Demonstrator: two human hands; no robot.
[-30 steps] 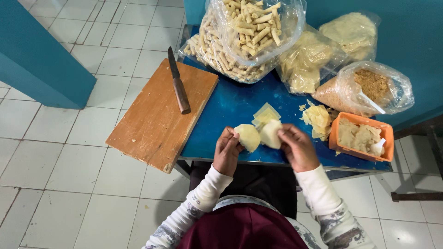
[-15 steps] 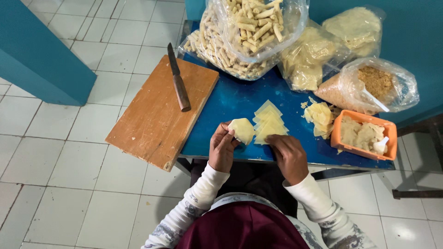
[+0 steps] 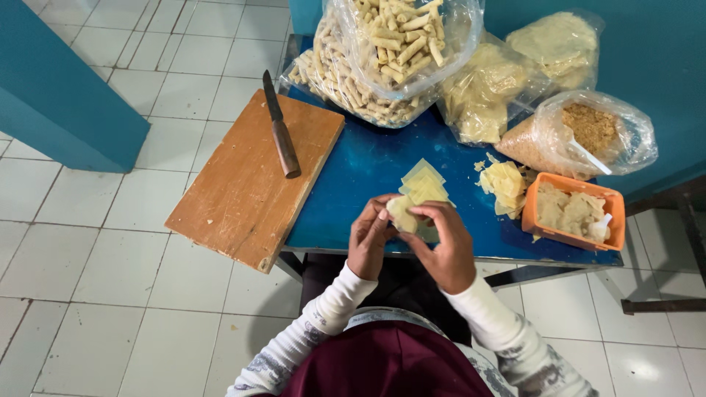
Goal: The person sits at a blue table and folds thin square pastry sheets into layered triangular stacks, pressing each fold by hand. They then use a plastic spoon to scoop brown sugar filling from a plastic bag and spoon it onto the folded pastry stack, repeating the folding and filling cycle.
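the thin pale dough wrapper (image 3: 401,213) held between both hands looks soft enough to tear or crease if the fingers pinch too hard, and since it sits right over the near edge of the blue table (image 3: 360,169), a slip would likely drop it into the lap or onto the tiled floor (image 3: 110,294). the stack of cut wrappers (image 3: 425,185) lies just beyond the hands, close enough that a stray knuckle could scatter it (the knife (image 3: 281,131) on the wooden board (image 3: 243,191) is well apart, so it poses little risk). the left hand (image 3: 369,237) is curled, fingertips gripping the wrapper's left side, wrist bent up from the white sleeve. the right hand (image 3: 444,246) arches over from the right, thumb and fingers pinching the same wrapper. an orange tub (image 3: 572,213) of filling sits to the right.
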